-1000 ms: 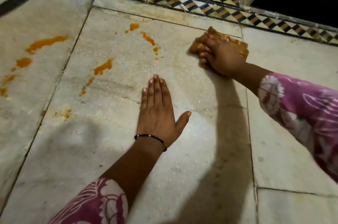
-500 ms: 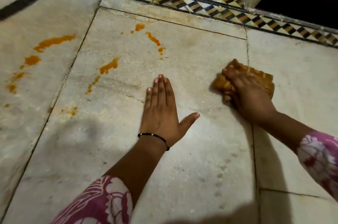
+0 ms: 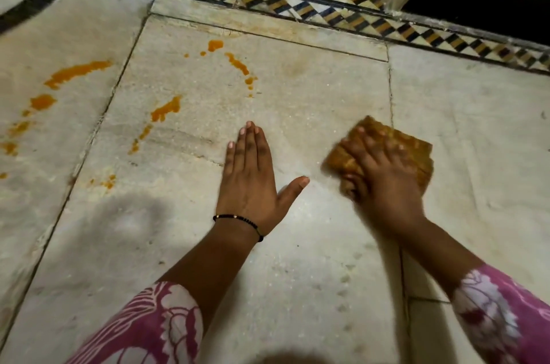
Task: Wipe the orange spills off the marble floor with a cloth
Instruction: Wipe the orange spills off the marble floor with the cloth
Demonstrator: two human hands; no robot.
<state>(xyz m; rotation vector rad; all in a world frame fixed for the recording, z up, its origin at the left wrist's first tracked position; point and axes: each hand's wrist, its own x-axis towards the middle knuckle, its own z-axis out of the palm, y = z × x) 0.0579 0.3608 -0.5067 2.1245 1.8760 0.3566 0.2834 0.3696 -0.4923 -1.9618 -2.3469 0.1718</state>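
The left hand (image 3: 253, 176) lies flat on the marble floor (image 3: 297, 259), fingers straight and together, thumb splayed. The right hand (image 3: 384, 182), blurred, presses an orange-stained cloth (image 3: 416, 152) to the floor, fingers spread over it. Orange spills (image 3: 166, 109) lie left of both hands.

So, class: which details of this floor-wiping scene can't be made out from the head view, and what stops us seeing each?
- Cloth: motion-blurred, its near part covered by the right hand; weave and wetness unclear.
- Right hand's fingers: smeared by motion; exact grip uncertain.
- Orange spills on the left: may run past the frame edge.
- Dark opening, top right: too dark to see inside.
- Floor under the left hand: covered.
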